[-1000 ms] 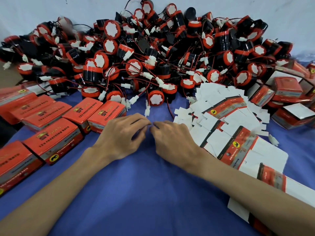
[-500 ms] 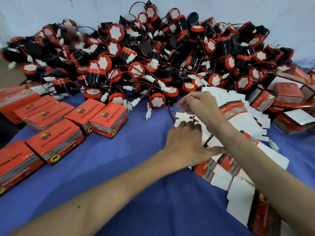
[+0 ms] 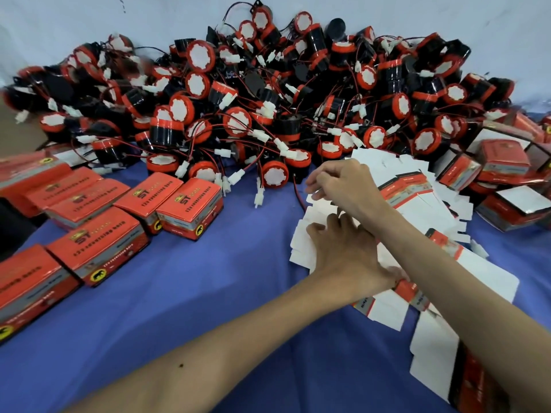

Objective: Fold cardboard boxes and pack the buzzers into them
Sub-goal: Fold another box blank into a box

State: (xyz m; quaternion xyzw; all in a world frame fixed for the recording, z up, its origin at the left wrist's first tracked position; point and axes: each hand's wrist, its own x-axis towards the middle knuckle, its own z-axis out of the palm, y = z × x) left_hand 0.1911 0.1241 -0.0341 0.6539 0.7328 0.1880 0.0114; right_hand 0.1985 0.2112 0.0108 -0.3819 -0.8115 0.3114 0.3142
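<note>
A heap of buzzers (image 3: 268, 93) fills the back of the table (image 3: 208, 308), against the wall (image 3: 89, 19). In front of it on the left, closed boxes (image 3: 98, 242) stand in rows running toward the near-left edge. On the right, unfolded boxes (image 3: 417, 210) lie fanned in an overlapping stack, with half-made boxes (image 3: 507, 186) behind them at the far right. The left hand (image 3: 343, 251) rests flat on the stack's near-left part. The right hand (image 3: 343, 186), just behind it, pinches a flap at the stack's far-left edge, just in front of the buzzers.

Red-black buzzers (image 3: 268, 93) heaped; box blanks (image 3: 417, 210) flat.
</note>
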